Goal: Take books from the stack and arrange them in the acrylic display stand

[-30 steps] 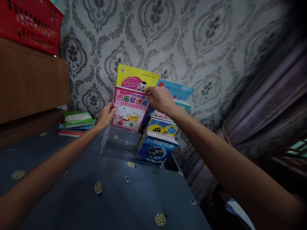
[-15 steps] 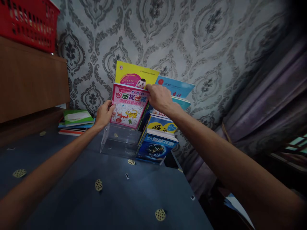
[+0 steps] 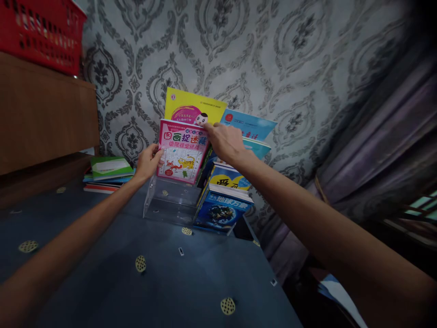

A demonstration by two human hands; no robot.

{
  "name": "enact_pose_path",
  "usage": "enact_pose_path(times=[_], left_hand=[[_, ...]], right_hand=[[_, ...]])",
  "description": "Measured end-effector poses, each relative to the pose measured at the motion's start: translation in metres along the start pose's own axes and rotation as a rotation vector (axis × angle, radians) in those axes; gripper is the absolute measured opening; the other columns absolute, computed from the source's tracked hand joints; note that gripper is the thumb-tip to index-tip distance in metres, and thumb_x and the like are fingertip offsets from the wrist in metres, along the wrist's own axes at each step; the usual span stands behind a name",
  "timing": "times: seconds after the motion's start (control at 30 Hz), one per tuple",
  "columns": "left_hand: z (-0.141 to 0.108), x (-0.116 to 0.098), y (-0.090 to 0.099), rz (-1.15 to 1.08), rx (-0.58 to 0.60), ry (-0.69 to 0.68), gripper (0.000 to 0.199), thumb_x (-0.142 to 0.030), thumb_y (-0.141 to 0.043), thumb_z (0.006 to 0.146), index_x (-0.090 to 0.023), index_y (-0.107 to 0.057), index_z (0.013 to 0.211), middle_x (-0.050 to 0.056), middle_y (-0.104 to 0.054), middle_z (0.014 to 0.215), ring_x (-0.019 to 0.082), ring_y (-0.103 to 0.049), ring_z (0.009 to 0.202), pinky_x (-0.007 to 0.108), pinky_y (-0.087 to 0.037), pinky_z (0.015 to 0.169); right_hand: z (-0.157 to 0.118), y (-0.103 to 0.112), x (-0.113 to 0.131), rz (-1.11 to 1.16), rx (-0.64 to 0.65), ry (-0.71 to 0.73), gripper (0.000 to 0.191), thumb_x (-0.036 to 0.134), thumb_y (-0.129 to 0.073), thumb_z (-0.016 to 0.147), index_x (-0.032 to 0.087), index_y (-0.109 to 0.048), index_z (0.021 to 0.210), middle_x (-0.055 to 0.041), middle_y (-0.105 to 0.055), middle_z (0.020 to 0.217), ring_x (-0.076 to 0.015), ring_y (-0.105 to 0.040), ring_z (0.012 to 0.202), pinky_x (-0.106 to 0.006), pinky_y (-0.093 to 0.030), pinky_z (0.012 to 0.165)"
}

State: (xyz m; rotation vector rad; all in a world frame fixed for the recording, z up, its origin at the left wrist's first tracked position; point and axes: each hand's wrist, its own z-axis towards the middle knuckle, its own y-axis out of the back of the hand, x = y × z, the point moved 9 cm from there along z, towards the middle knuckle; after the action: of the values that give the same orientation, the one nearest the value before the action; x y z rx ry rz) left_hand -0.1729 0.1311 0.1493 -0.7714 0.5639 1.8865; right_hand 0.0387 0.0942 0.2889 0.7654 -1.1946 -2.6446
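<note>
A pink picture book (image 3: 182, 152) stands in a clear acrylic book rack (image 3: 167, 202), in front of a taller yellow book (image 3: 191, 102). My left hand (image 3: 149, 160) grips the pink book's left edge, thumb in front. At its upper right corner, my right hand (image 3: 225, 140) pinches the cover's top edge, fingers closed. Right of the pink book, the rack holds a blue book with a globe (image 3: 221, 212), a book with a yellow heart (image 3: 227, 179) and, at the back, a light blue book (image 3: 251, 123). My right hand and forearm hide part of these.
A small stack of books (image 3: 111, 168) lies left of the rack on the dark blue tablecloth (image 3: 102, 273). A red basket (image 3: 48, 38) sits on a wooden cabinet (image 3: 48, 109) at the left. Patterned wallpaper rises behind, and a curtain (image 3: 355, 150) hangs at the right.
The pink book's upper right corner has shifted slightly left, together with my right hand. My left hand stays on the book's left edge.
</note>
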Motion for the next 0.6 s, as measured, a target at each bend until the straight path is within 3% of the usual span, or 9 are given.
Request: enact_pose_path(times=[0.5, 0.6], left_hand=[[-0.007, -0.005, -0.001, 0.017, 0.011, 0.012, 0.016, -0.032, -0.052, 0.088, -0.018, -0.057, 0.094, 0.003, -0.068, 0.089, 0.014, -0.066, 0.061, 0.021, -0.048, 0.049], [-0.01, -0.008, 0.0, 0.075, 0.037, 0.009, 0.016, -0.033, -0.051, 0.089, -0.019, -0.057, 0.095, 0.004, -0.069, 0.093, 0.014, -0.068, 0.063, 0.022, -0.048, 0.05]], right_hand=[[-0.009, 0.006, 0.001, 0.072, 0.002, -0.054, 0.043, 0.012, -0.046, 0.095, 0.018, -0.058, 0.136, -0.0164, -0.069, 0.117, -0.0299, -0.066, 0.094, -0.038, -0.044, 0.073], [-0.018, 0.008, 0.005, 0.118, -0.064, -0.033, 0.048, 0.01, -0.042, 0.094, 0.016, -0.053, 0.14, -0.0181, -0.064, 0.13, -0.0307, -0.065, 0.099, -0.039, -0.049, 0.074]])
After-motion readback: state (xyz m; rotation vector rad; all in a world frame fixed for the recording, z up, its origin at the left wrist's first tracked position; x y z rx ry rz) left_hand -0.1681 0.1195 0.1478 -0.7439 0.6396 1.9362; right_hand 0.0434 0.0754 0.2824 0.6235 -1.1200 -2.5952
